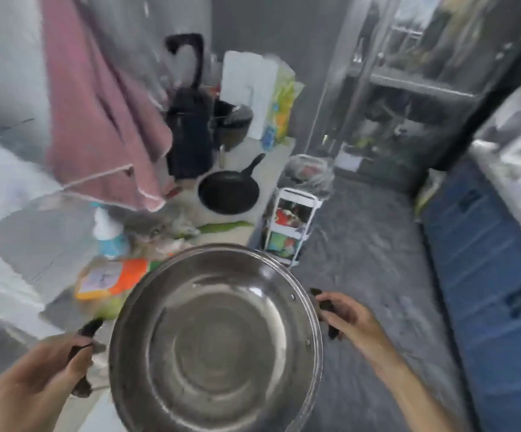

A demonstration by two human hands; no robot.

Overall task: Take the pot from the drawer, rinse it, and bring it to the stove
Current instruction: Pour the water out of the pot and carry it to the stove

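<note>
Carrying the steel pot (215, 341) level at waist height; it sits nearest the camera, mouth up, and looks empty. Left hand (39, 381) is closed round the dark left handle (86, 330); right hand (351, 316) is closed round the right handle (324, 304). Each grip holds firm. Beyond lies a cluttered table (243, 229) with a black frying pan (228, 191) on it. Judgement: transfer stage. Keep both handles even, clear the clutter, and set down flat beside that pan.
</note>
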